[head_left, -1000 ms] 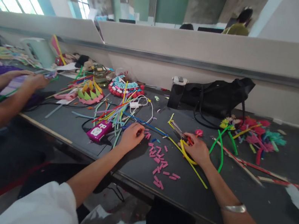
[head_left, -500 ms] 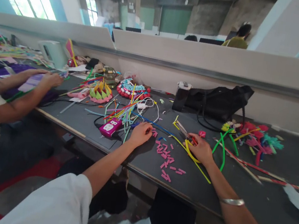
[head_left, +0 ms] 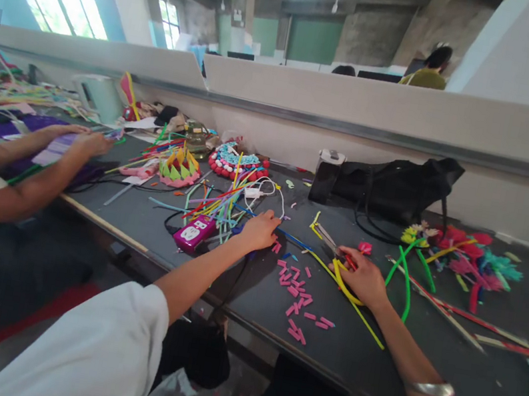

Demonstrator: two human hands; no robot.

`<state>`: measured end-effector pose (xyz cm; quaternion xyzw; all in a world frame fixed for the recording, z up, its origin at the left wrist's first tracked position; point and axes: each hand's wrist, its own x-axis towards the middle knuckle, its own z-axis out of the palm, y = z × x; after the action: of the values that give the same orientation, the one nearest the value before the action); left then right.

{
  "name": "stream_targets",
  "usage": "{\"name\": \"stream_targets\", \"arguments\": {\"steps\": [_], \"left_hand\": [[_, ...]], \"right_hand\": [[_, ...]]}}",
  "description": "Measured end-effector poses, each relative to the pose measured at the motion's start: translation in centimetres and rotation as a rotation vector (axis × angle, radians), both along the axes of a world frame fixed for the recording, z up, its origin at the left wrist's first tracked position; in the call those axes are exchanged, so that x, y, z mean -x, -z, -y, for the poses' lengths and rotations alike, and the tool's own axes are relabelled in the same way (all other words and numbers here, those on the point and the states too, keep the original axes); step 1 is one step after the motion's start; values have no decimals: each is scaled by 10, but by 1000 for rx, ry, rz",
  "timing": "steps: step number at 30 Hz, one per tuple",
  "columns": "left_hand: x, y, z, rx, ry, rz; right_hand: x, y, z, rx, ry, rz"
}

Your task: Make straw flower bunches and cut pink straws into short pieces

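My left hand (head_left: 259, 232) is over the table beside a tangle of colourful thin strips (head_left: 231, 196). Its fingers are closed and bent down, and what they hold, if anything, is hidden. A thin blue strip (head_left: 294, 238) passes by its fingertips. In my right hand (head_left: 363, 277) is a pair of scissors (head_left: 326, 237) with red handles, blades pointing away to the left. Yellow fuzzy strips (head_left: 345, 287) lie under and against that hand. Between my hands several short pink pieces (head_left: 297, 291) are scattered on the dark table.
A magenta box (head_left: 194, 233) with a cord lies left of my left hand. Behind are a beaded red and blue item (head_left: 237, 161), a black bag (head_left: 398, 185) and a dark container (head_left: 326, 178). Colourful fuzzy flowers (head_left: 478, 257) lie right. At left, another person's hands (head_left: 93, 144) hold something.
My left hand has shifted slightly right and up, its fingers nearer the blue strip. My right hand keeps the scissors. The view has tilted slightly.
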<state>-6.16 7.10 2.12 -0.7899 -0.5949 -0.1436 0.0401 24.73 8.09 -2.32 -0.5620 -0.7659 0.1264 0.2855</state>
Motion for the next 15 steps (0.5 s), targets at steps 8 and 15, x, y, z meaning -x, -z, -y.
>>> {"name": "stream_targets", "arguments": {"steps": [8,15], "left_hand": [[7,-22,-33,-118,-48,88],[66,-112,-71,-715,-174,470]], "right_hand": [[-1,-1,-2,16,-28,-13],[-1,-1,-5,35,-33,5]]}}
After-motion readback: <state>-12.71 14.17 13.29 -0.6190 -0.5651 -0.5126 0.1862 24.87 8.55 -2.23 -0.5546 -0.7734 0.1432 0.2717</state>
